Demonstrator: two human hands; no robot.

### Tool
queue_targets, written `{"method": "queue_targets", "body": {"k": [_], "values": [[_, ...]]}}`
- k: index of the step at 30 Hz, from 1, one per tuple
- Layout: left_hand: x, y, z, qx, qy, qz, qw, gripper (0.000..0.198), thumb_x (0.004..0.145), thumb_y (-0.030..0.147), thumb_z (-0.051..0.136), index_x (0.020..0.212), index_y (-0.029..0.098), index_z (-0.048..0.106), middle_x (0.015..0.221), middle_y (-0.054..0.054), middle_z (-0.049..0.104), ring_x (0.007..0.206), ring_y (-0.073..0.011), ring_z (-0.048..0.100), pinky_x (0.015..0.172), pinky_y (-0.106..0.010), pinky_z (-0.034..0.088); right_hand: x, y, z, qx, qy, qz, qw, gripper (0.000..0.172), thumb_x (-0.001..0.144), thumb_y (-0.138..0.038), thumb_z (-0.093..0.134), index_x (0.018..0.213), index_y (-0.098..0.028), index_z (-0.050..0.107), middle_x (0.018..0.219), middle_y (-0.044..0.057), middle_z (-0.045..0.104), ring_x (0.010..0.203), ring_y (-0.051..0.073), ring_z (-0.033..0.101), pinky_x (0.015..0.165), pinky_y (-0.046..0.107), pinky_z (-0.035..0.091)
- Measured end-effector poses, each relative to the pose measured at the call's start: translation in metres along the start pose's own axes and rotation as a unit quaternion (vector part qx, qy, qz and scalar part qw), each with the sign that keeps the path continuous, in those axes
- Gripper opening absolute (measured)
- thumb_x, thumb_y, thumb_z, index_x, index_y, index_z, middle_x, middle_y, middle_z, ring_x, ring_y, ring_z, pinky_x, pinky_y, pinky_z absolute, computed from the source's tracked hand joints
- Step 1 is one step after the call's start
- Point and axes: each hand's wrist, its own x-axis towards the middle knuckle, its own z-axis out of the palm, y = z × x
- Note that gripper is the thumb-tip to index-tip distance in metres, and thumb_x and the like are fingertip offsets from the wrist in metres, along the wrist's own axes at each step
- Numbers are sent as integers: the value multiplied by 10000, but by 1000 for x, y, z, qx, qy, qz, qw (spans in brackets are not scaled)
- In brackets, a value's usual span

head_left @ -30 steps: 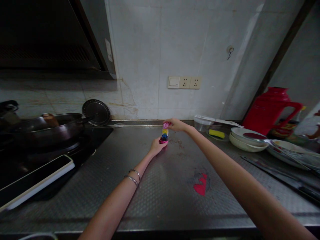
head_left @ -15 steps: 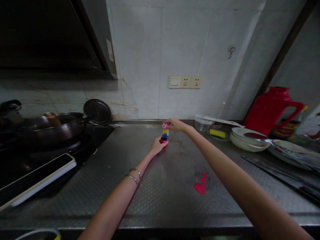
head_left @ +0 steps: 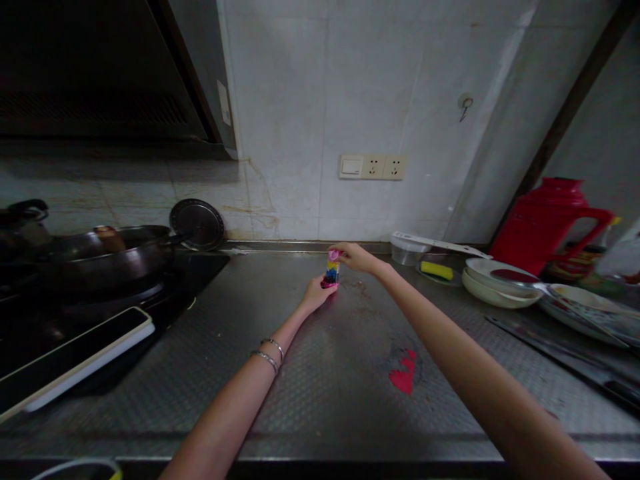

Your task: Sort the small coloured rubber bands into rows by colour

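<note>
Head view: a small multicoloured object [head_left: 333,269] stood roughly upright over the back part of the bench [head_left: 280,393], pink at top and base with yellow and blue between; whether its base touched the metal or hung just above it, I could not tell; the left hand [head_left: 316,293] had its fingers curled in around the lower end; the right hand [head_left: 354,256] was at the upper end, its fingers pinched close on the pink top, though their exact contact was too small to read. The step in hand seemed to be work at that top; done well, it called for a firm, quiet grip below, a light pinch above, and force kept along the object's upright line, since a sideways push might have tipped so narrow a body. Nearer the person, a red patch [head_left: 404,373] marked the bench; a yellow sponge [head_left: 437,271] and stacked bowls [head_left: 500,293] sat to the right; a pan [head_left: 113,260] stood well apart on the left, leaving the wrists room to turn.
</note>
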Motion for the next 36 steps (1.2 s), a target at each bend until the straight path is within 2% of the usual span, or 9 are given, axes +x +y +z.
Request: {"method": "queue_targets", "body": {"k": [4, 9, 12, 17, 20, 23, 27, 32, 36], "values": [[0, 2, 1, -3, 6, -6, 1000, 318, 688, 328, 580, 920, 114, 623, 758, -34, 637, 661, -133, 538, 622, -229, 387, 2, 2, 8, -23, 27, 65, 997, 385, 668, -358, 642, 937, -84, 607, 893, 129, 631, 807, 202, 568, 741, 303, 428], [2, 1, 1, -12, 6, -21, 1000, 307, 675, 292, 601, 919, 108, 621, 770, -46, 643, 670, -140, 545, 641, -243, 400, -8, -2, 26, 166, 112, 111, 973, 732, 675, -477, 609, 1260, -109, 368, 1174, 165, 524, 1030, 207, 513, 867, 328, 394], [2, 0, 1, -28, 1, -16, 999, 308, 681, 289, 600, 933, 112, 618, 785, -45, 644, 682, -141, 544, 643, -243, 401, -20, -1, 32, 295, 142, 141, 934, 685, 749, -499, 508, 1296, -139, 310, 1080, 117, 595, 988, 182, 546, 842, 315, 417], [3, -1, 1, -23, 5, -12, 1000, 301, 669, 285, 609, 909, 104, 622, 745, -38, 632, 637, -132, 521, 602, -232, 383, -31, 6, 35, 341, 241, 240, 876, 549, 786, -519, 410, 1172, -130, 439, 1017, 124, 614, 968, 201, 553, 758, 315, 452], [3, -2, 2, -22, 5, -11, 1000, 292, 673, 287, 606, 903, 107, 620, 736, -29, 628, 625, -123, 513, 583, -219, 371, -28, 6, 38, 403, 203, 221, 865, 557, 800, -502, 401, 1255, -184, 360, 1174, 117, 548, 1061, 193, 511, 769, 304, 453], [3, -3, 2, -21, 3, -6, 1000, 289, 679, 295, 603, 901, 113, 621, 734, -25, 626, 628, -121, 510, 579, -215, 365, -26, 4, 40, 432, 172, 199, 863, 584, 831, -523, 301, 1315, -196, 271, 1193, 115, 540, 1053, 187, 524, 771, 309, 455], [3, -2, 1, -19, 6, -4, 1000, 305, 673, 302, 608, 914, 115, 620, 721, -21, 623, 614, -118, 502, 583, -219, 366, -27, 3, 38, 363, 223, 246, 871, 597, 834, -537, 214, 1236, -130, 382, 1068, 133, 600, 1010, 205, 541, 765, 324, 458], [2, -1, 1, -26, 1, -8, 1000, 305, 676, 307, 603, 911, 112, 619, 712, -19, 619, 616, -118, 501, 580, -216, 370, -26, -1, 41, 375, 186, 198, 886, 555, 804, -423, 412, 1300, -195, 309, 1192, 107, 539, 1062, 193, 516, 793, 315, 458], [3, -1, 1, -34, -1, -5, 999, 313, 676, 303, 604, 921, 110, 618, 735, -29, 630, 633, -125, 518, 591, -222, 382, -22, 1, 50, 343, 212, 165, 900, 637, 711, -315, 581, 1282, -188, 329, 1060, 96, 608, 961, 192, 569, 831, 360, 442]]}}
